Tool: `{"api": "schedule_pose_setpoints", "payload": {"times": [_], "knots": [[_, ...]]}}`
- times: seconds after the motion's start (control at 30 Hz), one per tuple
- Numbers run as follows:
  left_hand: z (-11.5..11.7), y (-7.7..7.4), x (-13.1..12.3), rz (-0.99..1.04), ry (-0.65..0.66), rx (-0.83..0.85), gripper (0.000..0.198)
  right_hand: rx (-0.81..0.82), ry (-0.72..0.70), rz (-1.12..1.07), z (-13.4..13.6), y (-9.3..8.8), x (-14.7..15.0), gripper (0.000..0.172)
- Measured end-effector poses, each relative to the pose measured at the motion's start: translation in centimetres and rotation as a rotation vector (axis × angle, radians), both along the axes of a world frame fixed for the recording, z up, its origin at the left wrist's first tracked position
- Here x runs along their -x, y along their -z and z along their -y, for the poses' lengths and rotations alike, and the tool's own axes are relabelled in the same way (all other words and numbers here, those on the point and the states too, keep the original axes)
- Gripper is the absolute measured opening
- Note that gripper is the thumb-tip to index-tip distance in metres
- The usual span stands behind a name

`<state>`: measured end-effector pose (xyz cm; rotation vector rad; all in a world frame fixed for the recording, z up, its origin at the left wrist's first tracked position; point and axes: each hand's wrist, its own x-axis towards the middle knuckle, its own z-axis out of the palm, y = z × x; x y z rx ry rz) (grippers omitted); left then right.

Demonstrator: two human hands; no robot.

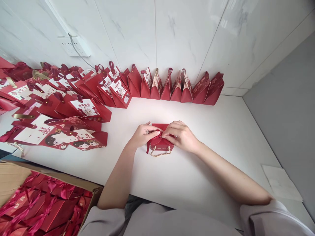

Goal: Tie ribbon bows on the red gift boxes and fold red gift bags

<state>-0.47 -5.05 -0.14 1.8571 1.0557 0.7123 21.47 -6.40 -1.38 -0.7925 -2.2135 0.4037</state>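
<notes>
On the white table in front of me lies a small red gift box (pixel 161 144) with a twisted gold cord handle (pixel 161 154) at its near side. A red ribbon (pixel 148 147) crosses its top, and one tail hangs over the left edge. My left hand (pixel 145 134) pinches the ribbon near the box's middle with thumb and finger. From the other side, my right hand (pixel 180 135) closes its fingertips on the same ribbon. The fingers cover part of the ribbon, so I cannot make out the exact shape of its knot.
Red gift boxes with loop handles (pixel 169 85) stand in a row along the tiled wall. More printed boxes (pixel 85 109) crowd the table's left side. A cardboard carton (pixel 95 193) of ribboned red boxes sits lower left. A socket (pixel 73 46) with a cable is on the wall.
</notes>
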Motion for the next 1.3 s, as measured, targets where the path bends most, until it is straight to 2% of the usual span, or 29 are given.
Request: {"api": "schedule_pose_setpoints", "payload": {"times": [0.17,0.27,0.47,0.57,0.77,0.9,1.07,1.3], "knots": [[0.3,-0.3,0.1,0.013,0.039,0.023,0.022,-0.002,-0.007,0.008,-0.2,0.2,-0.1,0.013],[0.5,-0.3,0.2,0.011,0.014,0.042,0.023,0.018,-0.012,0.004,-0.2,0.1,-0.3,0.009],[0.8,-0.4,0.0,-0.007,-0.029,0.056,0.02,0.154,-0.106,-0.013,-0.6,-0.6,-0.9,0.009],[0.9,-0.8,-0.2,-0.04,-0.031,-0.017,0.016,0.225,-0.119,-0.054,-0.9,-0.8,-1.1,0.008],[1.6,-1.5,-1.2,-0.246,-0.059,-0.289,0.014,0.366,-0.069,-0.152,-0.8,-0.3,-0.8,0.007],[2.0,-1.5,-1.9,-0.313,-0.062,-0.356,0.015,0.471,-0.009,-0.252,-0.3,-0.1,-0.4,0.004],[1.7,-1.3,-1.9,-0.296,-0.062,-0.345,0.017,0.492,-0.02,-0.235,0.0,-0.5,-0.3,0.006],[1.4,-1.6,-1.1,-0.154,-0.013,-0.196,0.014,0.499,-0.014,-0.259,-0.3,0.3,0.0,0.006]]}}
